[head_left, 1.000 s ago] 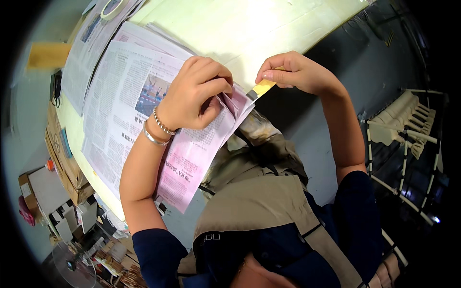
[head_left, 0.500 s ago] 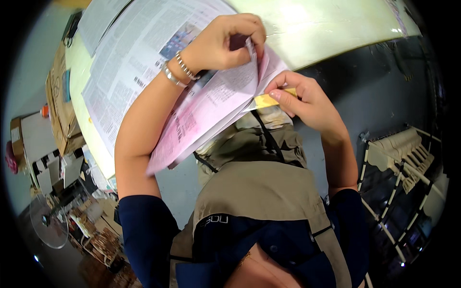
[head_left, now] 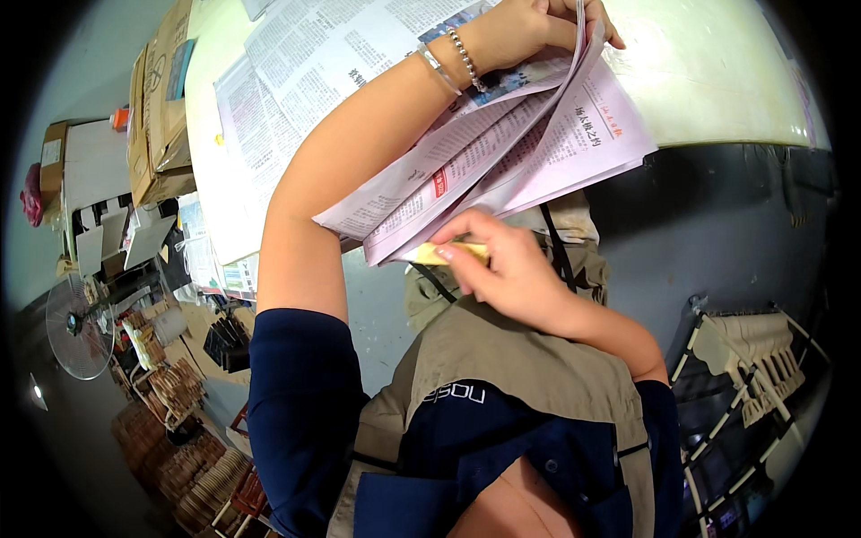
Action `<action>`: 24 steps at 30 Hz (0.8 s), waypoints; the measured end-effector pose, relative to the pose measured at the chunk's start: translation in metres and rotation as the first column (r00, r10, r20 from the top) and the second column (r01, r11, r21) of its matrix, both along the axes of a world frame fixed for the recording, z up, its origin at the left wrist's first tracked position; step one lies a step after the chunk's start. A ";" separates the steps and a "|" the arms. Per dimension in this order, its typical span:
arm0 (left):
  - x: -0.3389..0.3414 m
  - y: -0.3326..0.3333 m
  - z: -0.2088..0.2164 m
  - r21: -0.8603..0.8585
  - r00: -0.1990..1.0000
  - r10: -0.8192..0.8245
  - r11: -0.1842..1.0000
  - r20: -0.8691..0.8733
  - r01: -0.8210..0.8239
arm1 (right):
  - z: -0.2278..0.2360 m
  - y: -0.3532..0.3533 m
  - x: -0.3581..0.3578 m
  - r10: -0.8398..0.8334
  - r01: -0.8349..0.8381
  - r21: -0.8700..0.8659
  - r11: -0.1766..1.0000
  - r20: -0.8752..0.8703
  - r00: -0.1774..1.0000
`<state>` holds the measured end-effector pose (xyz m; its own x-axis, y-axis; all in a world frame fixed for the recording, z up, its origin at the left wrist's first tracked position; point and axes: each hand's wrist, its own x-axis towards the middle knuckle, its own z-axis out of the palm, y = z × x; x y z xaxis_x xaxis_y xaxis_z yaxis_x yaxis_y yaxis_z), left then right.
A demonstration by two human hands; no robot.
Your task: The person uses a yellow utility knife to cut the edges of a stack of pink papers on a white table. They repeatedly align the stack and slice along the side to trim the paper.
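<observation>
Now right hand [head_left: 502, 264] is moving leftward, pinching yellow flat tool [head_left: 429, 255] between thumb and fingers; tool is sitting left of fingertips, near lower-left corner of folded pink newspaper [head_left: 596, 139]. Probably work along fold is nearing this end; blade contact I cannot tell. Left hand [head_left: 560, 25] is pinching newspaper's upper edge, pages hanging below its fingers, above right fingers. Compared with earlier frame: pages are spreading wider, printed pink page showing below left fingers.
</observation>
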<state>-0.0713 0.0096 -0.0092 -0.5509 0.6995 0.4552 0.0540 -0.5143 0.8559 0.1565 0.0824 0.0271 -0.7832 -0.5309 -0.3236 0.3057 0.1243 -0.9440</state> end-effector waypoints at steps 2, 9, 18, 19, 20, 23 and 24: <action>0.001 0.007 -0.003 0.085 1.000 0.010 0.996 0.028 -0.012 | -0.011 -0.011 0.005 0.074 -0.074 0.011 0.997 -0.077 0.994; 0.008 -0.009 0.017 -0.140 0.998 0.039 0.989 -0.054 -0.046 | 0.001 0.059 0.003 0.034 -0.020 -0.074 0.997 0.193 0.981; 0.027 -0.002 0.029 -0.346 0.905 0.042 0.916 -0.424 -0.205 | 0.003 0.148 0.005 -0.750 0.723 -0.206 0.659 -0.117 0.651; 0.029 -0.001 0.030 -0.353 0.891 0.039 0.910 -0.451 -0.218 | -0.002 0.145 0.001 -0.729 0.701 -0.205 0.683 -0.130 0.673; 0.032 0.000 0.032 -0.383 0.901 0.037 0.897 -0.432 -0.220 | -0.002 0.135 -0.007 -0.732 0.704 -0.201 0.681 -0.163 0.661; 0.033 0.000 0.032 -0.397 0.913 0.017 0.897 -0.408 -0.195 | 0.002 0.105 -0.025 -0.743 0.722 -0.178 0.668 -0.196 0.640; 0.034 0.001 0.036 -0.357 0.898 0.031 0.911 -0.438 -0.205 | -0.003 0.101 -0.029 -0.732 0.727 -0.137 0.673 -0.269 0.626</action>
